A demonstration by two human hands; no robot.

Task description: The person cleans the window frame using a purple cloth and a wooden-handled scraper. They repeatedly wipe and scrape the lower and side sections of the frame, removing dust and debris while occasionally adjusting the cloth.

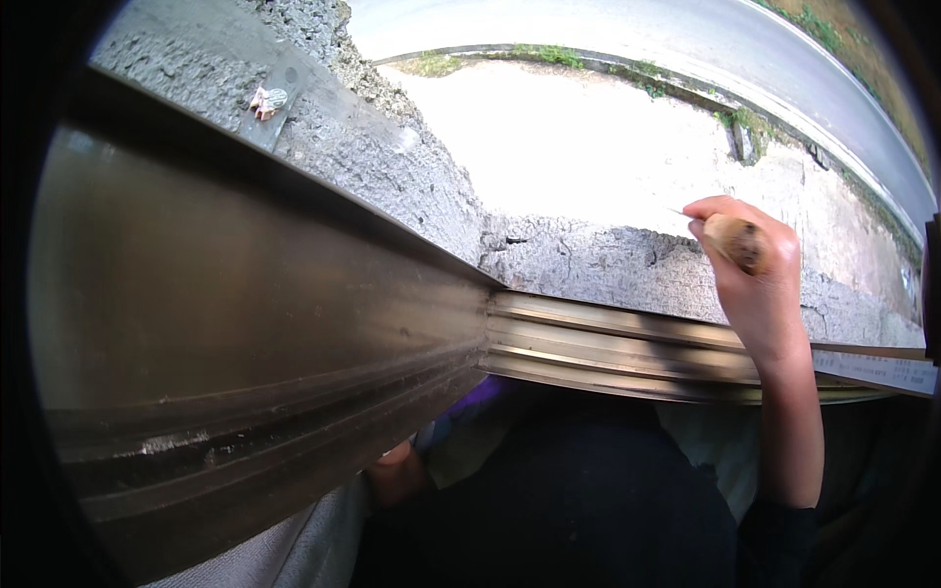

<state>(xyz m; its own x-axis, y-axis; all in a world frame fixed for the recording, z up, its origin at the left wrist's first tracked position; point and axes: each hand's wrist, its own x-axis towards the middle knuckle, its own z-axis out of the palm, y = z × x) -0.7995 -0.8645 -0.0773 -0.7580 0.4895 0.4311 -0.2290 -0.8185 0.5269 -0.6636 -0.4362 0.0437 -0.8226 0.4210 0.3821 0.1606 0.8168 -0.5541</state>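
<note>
My right hand (761,272) is closed around the rounded wooden handle (737,241) of a tool, held out past the metal window frame's sill track (625,342). A thin tip shows faintly at the fingertips against the bright ground; the tool's kind cannot be told. Below the hand runs the rough concrete outer ledge (588,261). My left hand (395,454) is mostly hidden behind the wide metal jamb (257,279), low in the view; only a small part shows, and what it holds cannot be seen.
A metal bracket (279,103) with a small fitting is on the rough concrete wall (353,140) outside. A strip bearing writing (871,367) lies along the sill's right end. Far below are pale ground, a kerb with weeds and a road (662,29). Something purple is under the sill.
</note>
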